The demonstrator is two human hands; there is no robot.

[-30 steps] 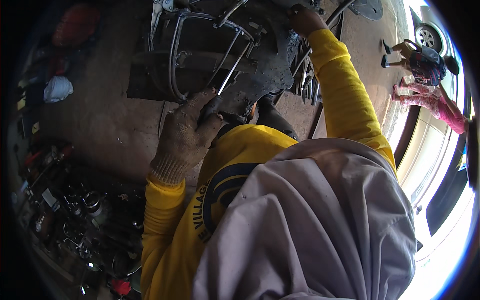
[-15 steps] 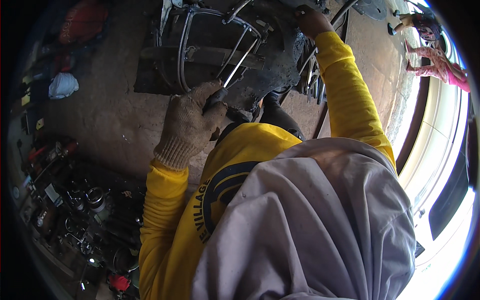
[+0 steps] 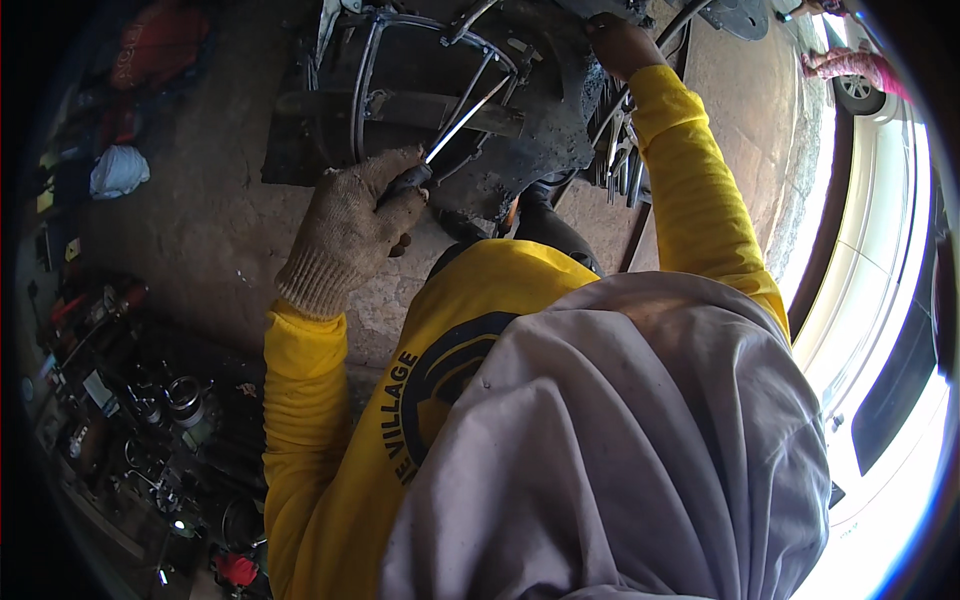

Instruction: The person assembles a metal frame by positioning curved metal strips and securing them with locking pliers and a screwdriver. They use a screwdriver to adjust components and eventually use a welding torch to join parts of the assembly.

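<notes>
My left hand (image 3: 350,215), in a knitted brown glove, is closed round the black handle of a tool (image 3: 405,182). A long bright metal shaft runs from it, like a screwdriver's, but I cannot tell its exact kind. The shaft slants up and right across a curved metal bar frame (image 3: 362,95), which lies on a dark, rough-edged worktop (image 3: 545,140). Whether the shaft touches the frame is unclear. At the worktop's far right, my bare right hand (image 3: 622,45) has its fingers curled; what they hold, if anything, is hidden.
Several pliers-like tools (image 3: 622,155) hang at the worktop's right side. Dark machine parts (image 3: 185,400) crowd the lower left. A white bundle (image 3: 120,172) lies at left. A pale car (image 3: 870,260) stands at right, with a person in pink (image 3: 850,65) beyond.
My left hand has moved slightly left and toward me with the tool, whose shaft has shifted along. My right hand has barely moved. The people at the upper right have moved farther out of view.
</notes>
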